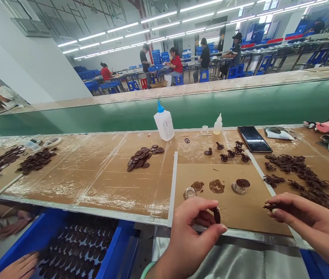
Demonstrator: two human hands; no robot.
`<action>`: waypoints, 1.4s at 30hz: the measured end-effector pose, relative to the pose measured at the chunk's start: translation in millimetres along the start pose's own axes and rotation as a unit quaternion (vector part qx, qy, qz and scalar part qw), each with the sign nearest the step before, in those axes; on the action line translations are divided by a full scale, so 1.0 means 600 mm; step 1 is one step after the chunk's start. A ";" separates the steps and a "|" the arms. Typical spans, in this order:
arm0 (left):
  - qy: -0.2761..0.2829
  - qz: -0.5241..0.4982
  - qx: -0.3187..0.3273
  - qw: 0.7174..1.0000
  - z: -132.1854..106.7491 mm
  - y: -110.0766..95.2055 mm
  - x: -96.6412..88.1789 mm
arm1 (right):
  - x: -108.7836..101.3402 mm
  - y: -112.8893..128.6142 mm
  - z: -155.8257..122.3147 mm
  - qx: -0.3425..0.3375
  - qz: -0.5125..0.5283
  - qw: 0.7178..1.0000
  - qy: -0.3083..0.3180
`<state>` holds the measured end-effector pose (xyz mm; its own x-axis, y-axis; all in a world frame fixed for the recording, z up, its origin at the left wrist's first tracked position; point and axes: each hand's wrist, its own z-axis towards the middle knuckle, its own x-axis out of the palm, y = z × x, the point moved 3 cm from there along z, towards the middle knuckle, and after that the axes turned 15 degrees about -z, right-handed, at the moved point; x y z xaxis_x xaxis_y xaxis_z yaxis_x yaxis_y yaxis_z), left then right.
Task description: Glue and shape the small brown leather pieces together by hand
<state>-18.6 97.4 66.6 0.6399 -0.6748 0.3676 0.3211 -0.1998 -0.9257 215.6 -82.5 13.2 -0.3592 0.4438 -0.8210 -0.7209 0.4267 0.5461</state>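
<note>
Between the thumb and fingers of my left hand (pixel 192 234) a dark brown disc (pixel 217 215) is pinched, seen nearly edge-on. My right hand (pixel 307 221) grips a small dark brown figure (pixel 270 206), mostly covered by the fingers. Both hands are above the near edge of a brown work board (pixel 248 213). Just beyond them, another brown disc (pixel 243 183) rests on a small clear cup, and a second clear cup (pixel 189 192) stands near dark glue-like smears (pixel 217 186). A pile of similar brown figures (pixel 305 174) lies by my right hand.
Brown discs (pixel 141 158) are heaped left of the board. Several assembled pieces (pixel 231 153), a dropper bottle (pixel 217 124), a white bottle (pixel 164 124) and a phone (pixel 254 139) stand or lie behind. Another person's hand (pixel 21 267) is at a blue crate (pixel 115 252) of discs.
</note>
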 end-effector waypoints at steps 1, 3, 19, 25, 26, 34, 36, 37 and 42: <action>0.012 -0.062 -0.037 0.997 0.001 0.007 0.001 | -0.001 0.002 0.000 0.017 0.039 0.999 0.016; 0.050 -0.211 -0.113 0.970 0.002 0.024 0.004 | -0.003 0.009 -0.001 0.047 0.121 0.990 0.055; 0.107 -0.336 -0.157 0.923 0.010 0.055 0.013 | -0.030 0.236 0.000 -0.341 0.053 0.938 0.018; 0.129 -0.277 -0.279 0.910 0.014 0.053 0.002 | -0.035 0.246 0.028 -0.387 0.080 0.902 0.174; 0.134 -0.274 -0.297 0.905 0.014 0.055 0.000 | -0.038 0.247 0.031 -0.386 0.090 0.896 0.199; 0.152 -0.250 -0.318 0.902 0.031 0.046 -0.010 | -0.034 0.262 0.026 -0.442 0.060 0.887 0.124; 0.156 -0.237 -0.304 0.910 0.038 0.038 -0.011 | -0.035 0.269 0.022 -0.455 0.060 0.887 0.056; 0.163 -0.230 -0.296 0.913 0.041 0.035 -0.011 | -0.037 0.272 0.020 -0.457 0.064 0.886 0.037; 0.236 -0.262 -0.237 0.905 0.044 0.035 -0.001 | -0.049 0.270 0.017 -0.426 0.109 0.892 0.104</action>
<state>6.2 112.1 49.2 0.0812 -0.6044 0.7926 0.0874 -0.7878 -0.6097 115.6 -18.2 127.5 -0.5844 0.2501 -0.7719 -0.7773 -0.4456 0.4441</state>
